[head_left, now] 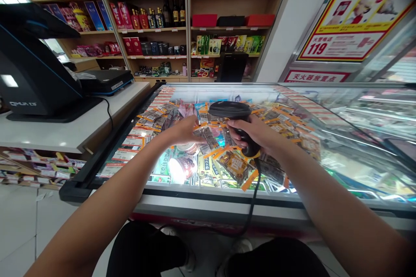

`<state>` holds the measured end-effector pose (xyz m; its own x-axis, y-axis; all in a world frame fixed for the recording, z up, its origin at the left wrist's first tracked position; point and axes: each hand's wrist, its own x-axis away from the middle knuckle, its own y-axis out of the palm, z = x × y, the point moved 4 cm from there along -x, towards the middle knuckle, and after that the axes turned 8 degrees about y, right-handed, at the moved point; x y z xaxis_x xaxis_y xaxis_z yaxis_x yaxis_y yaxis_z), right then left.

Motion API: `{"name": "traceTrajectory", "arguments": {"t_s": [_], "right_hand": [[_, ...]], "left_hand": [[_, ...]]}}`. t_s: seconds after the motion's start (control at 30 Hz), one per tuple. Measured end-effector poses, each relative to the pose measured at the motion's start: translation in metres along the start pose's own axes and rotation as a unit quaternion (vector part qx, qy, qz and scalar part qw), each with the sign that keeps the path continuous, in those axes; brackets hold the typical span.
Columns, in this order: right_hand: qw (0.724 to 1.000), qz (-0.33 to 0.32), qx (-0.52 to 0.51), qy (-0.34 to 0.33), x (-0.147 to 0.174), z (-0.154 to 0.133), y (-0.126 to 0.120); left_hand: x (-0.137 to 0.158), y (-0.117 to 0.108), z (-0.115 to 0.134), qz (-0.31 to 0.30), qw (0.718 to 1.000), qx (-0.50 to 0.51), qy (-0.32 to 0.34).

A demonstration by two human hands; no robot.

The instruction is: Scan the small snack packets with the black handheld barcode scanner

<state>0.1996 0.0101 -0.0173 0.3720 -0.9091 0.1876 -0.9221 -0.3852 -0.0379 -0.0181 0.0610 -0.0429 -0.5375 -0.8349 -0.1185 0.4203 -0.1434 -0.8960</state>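
My right hand (242, 132) is wrapped around the grip of a black barcode scanner (230, 109), whose head points left. A black cable hangs from the scanner's handle. My left hand (186, 132), left of the scanner, is closed at the edge of a small snack packet (209, 138) with orange ends; its fingertips are partly hidden. Beneath both hands, many similar packets lie spread over the glass top of a chest freezer (224, 197). A larger orange-and-brown packet (234, 164) rests in front of the scanner.
Colourful frozen goods (182, 166) show through the glass. To the left, a white counter (130, 104) carries a black checkout machine (35, 65) and a flat black device (104, 80). Shelves (156, 30) of boxes and bottles stand behind. Price labels (126, 153) line the freezer's left side.
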Motion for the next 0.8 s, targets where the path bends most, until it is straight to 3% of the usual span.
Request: {"name": "traceTrajectory", "arguments": {"t_s": [0.13, 0.2, 0.43, 0.6, 0.73, 0.8], "right_hand": [[1.0, -0.027, 0.001, 0.003, 0.002, -0.001, 0.005], [0.999, -0.038, 0.004, 0.008, 0.004, -0.001, 0.007], [0.997, -0.062, 0.049, 0.009, 0.006, -0.001, 0.011], [0.996, -0.073, 0.059, 0.001, 0.007, -0.002, 0.011], [0.996, -0.072, 0.053, 0.009, 0.006, 0.0, 0.009], [0.998, -0.059, 0.032, 0.014, 0.004, 0.0, 0.008]], "left_hand": [[0.0, -0.02, -0.011, 0.127, 0.991, 0.029, 0.021], [0.0, -0.025, -0.014, 0.158, 0.987, 0.02, 0.019], [0.001, -0.025, -0.011, 0.154, 0.988, 0.028, -0.012], [-0.001, -0.022, -0.014, 0.154, 0.988, 0.023, 0.002], [0.0, -0.029, -0.018, 0.154, 0.987, -0.023, 0.026], [0.004, -0.038, -0.024, 0.167, 0.982, -0.085, -0.001]]}}
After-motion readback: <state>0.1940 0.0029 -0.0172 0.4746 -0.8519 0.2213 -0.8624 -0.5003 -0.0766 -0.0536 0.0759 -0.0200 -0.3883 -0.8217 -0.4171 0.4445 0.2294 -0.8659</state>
